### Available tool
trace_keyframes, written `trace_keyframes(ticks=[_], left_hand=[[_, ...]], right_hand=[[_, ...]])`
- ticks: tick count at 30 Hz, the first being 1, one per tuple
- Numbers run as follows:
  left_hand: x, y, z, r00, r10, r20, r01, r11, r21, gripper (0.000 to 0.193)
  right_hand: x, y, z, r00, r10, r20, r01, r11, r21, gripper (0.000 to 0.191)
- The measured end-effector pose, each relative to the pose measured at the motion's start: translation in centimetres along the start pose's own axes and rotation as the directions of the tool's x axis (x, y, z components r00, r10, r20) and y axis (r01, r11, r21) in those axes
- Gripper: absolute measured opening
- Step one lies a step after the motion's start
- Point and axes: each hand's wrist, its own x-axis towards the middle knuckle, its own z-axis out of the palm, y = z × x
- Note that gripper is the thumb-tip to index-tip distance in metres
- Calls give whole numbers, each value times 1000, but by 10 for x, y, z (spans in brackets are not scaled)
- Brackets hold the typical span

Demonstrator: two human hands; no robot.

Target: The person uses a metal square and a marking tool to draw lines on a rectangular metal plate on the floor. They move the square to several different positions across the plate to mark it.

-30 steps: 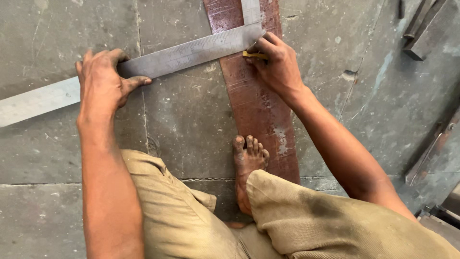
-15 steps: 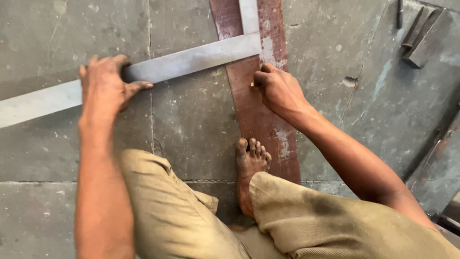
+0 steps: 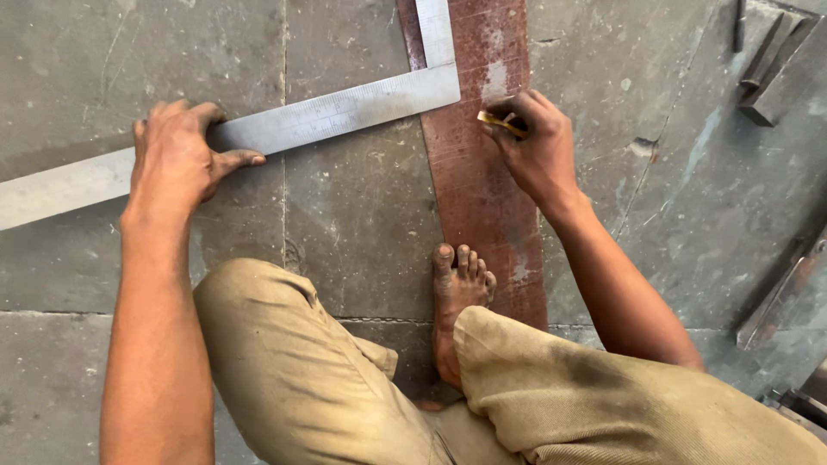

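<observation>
1. stone floor: grey slabs with seams, stained and scratched; it bears everything listed below.
2. person's legs, in tan trousers, squatting; one bare foot stands with its toes on the near end of the rusty strip.
3. rusty metal strip: flat, reddish-brown, with pale patches; its long axis runs away from the person, from the foot to the top edge of the view, leaning slightly left at the far end.
4. steel square: an l-shaped rule. the long arm lies on the floor and runs from the far left, rising to the right, to a corner over the strip's left edge; the short arm goes up along the strip out of view.
5. loose metal bars at the upper right and more metal stock at the right edge, well apart from the hands.
6. left hand: spread flat and pressing on the square's long arm, clasping nothing; well left of the strip.
7. right hand: on the strip's right edge, just below and right of the square's corner; the nearer hand to the strip.
8. small yellowish marker: pinched in the right hand's fingertips, tip pointing left over the strip towards the square's corner; whether the tip touches cannot be told.
</observation>
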Motion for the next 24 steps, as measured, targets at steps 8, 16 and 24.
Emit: trace_keyframes(ticks=[8,16,24], left_hand=[[-2,-3,6,999,8,-39,-8,1000,15,67],[1,-1,5,1000,-13,-17,13,1000,16,67],[2,0,3,1000,5,-2,-5,999,40,63]], right_hand=[[13,-7,37,973,-219,75,221,975,-22,18],[20,-7,46,960,-274,61,275,962,-1,17],[23,-3,57,968,-244,58,248,965,-87,9]])
